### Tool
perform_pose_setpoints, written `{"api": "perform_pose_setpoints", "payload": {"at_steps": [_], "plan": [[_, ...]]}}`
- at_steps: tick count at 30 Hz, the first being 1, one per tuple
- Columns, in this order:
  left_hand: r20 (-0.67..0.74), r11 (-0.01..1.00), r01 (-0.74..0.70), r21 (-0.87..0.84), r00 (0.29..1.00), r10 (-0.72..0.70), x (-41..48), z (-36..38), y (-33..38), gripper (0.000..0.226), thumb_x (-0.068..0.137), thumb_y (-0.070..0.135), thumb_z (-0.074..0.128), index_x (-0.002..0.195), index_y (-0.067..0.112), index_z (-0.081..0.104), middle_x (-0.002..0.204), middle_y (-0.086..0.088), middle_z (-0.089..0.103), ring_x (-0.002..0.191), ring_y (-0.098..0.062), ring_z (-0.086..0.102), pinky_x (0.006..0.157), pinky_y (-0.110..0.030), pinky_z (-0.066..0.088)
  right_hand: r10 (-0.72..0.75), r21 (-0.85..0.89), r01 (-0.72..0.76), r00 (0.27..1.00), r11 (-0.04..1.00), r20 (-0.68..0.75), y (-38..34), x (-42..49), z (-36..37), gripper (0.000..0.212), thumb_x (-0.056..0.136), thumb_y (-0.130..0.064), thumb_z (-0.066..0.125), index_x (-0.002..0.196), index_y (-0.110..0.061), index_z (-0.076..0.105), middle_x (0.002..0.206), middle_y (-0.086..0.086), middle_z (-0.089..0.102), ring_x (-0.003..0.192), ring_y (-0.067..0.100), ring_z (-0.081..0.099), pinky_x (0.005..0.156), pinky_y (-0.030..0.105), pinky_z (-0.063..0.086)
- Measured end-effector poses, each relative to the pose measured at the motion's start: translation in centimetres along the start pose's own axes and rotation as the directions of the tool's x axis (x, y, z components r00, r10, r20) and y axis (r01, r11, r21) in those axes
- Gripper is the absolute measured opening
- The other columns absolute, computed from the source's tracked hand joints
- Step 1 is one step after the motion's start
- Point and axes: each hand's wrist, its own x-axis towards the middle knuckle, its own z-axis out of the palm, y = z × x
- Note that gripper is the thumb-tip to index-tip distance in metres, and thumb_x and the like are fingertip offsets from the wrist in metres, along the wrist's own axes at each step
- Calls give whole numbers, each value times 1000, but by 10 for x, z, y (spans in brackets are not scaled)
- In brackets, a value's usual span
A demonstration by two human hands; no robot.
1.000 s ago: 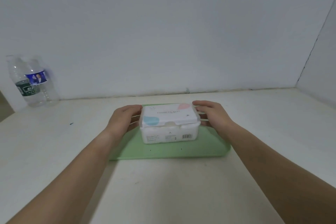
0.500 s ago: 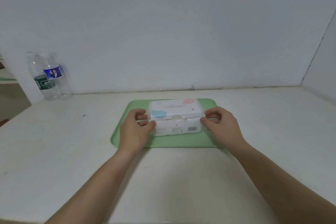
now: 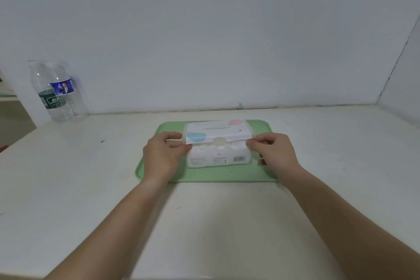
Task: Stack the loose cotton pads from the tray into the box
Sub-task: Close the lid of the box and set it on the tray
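A clear plastic box [image 3: 218, 158] of white cotton pads stands on the green tray [image 3: 204, 175] in the middle of the table. Its white lid [image 3: 218, 132], printed with a blue and a pink blob, is tilted up at the front edge, so pad tops show beneath it. My left hand [image 3: 164, 154] pinches the lid's front left corner. My right hand [image 3: 273, 152] pinches the front right corner. No loose pads show on the tray.
Two clear plastic water bottles [image 3: 55, 92] stand at the back left against the white wall. A second wall closes the right side. The white tabletop [image 3: 204, 223] stretches toward me in front of the tray.
Both hands slid from the box's sides to the lid's front corners, and the lid's front edge has lifted. The view also shifted slightly.
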Motion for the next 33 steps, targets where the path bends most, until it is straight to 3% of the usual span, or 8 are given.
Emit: {"api": "perform_pose_setpoints", "payload": {"at_steps": [4, 8, 11, 14, 18, 25, 29, 33], "plan": [[5, 992, -77, 96, 997, 77, -8, 10, 6, 31, 86, 27, 78, 113, 23, 64, 74, 17, 69, 78, 9, 58, 65, -9, 37, -16, -69, 9, 993, 998, -113, 2, -1, 17, 11, 79, -23, 78, 70, -22, 71, 71, -8, 70, 71, 13, 63, 73, 41, 56], [55, 1000, -27, 12, 998, 27, -10, 6, 11, 37, 87, 28, 69, 122, 27, 57, 88, 5, 76, 89, -5, 64, 76, -26, 46, 3, -78, -14, 991, 997, -135, -1, -3, 22, 12, 82, -24, 72, 70, -21, 72, 72, -8, 69, 75, 16, 65, 78, 47, 59], [79, 996, -16, -86, 997, 23, -12, 2, 13, 32, 75, 38, 59, 107, 32, 62, 83, 3, 78, 93, -19, 71, 91, -45, 55, 24, -88, -32, 996, 996, -89, -4, -4, 14, 19, 87, -21, 62, 75, -13, 73, 68, -2, 63, 65, 22, 56, 67, 45, 56], [15, 984, 0, -180, 1000, 3, -14, 6, 13, 12, 84, 35, 66, 93, 28, 72, 77, 7, 77, 85, -26, 72, 89, -50, 57, 133, 99, -133, 991, 986, -1, -15, -6, 7, 25, 89, -22, 54, 82, -7, 73, 71, 5, 60, 59, 19, 48, 59, 37, 48], [-84, 961, 49, -273, 994, -75, -16, 13, 13, 6, 87, 26, 72, 89, 27, 77, 78, -2, 76, 83, -30, 73, 83, -50, 61, 156, 75, -154, 987, 985, -25, -20, -6, 6, 42, 95, -45, 58, 83, -7, 72, 66, 2, 61, 55, 16, 52, 54, 30, 52], [-64, 935, 117, -335, 987, -147, -16, 18, 10, 14, 86, 25, 71, 99, 29, 67, 86, -1, 72, 75, -21, 70, 91, -50, 59, 169, 30, -167, 982, 986, -80, -21, -4, 6, 25, 86, -30, 64, 77, -8, 69, 71, 3, 60, 59, 17, 52, 51, 26, 49], [-33, 941, 126, -314, 989, -143, -16, 18, 11, 24, 73, 34, 69, 95, 25, 72, 91, 3, 72, 89, -19, 72, 94, -49, 58, 161, 39, -157, 981, 987, -111, -21, -6, 6, 28, 87, -29, 64, 89, -1, 66, 88, 6, 65, 72, 19, 68, 50, 29, 57], [-49, 985, 29, -172, 998, -38, -24, 18, 10, 13, 83, 23, 71, 96, 22, 70, 96, 14, 69, 99, -12, 68, 93, -27, 53, 128, -24, -131, 986, 991, -109, -18, -9, 4, 33, 86, -28, 63, 90, 5, 63, 88, 11, 68, 71, 20, 74, 56, 42, 62]]}}
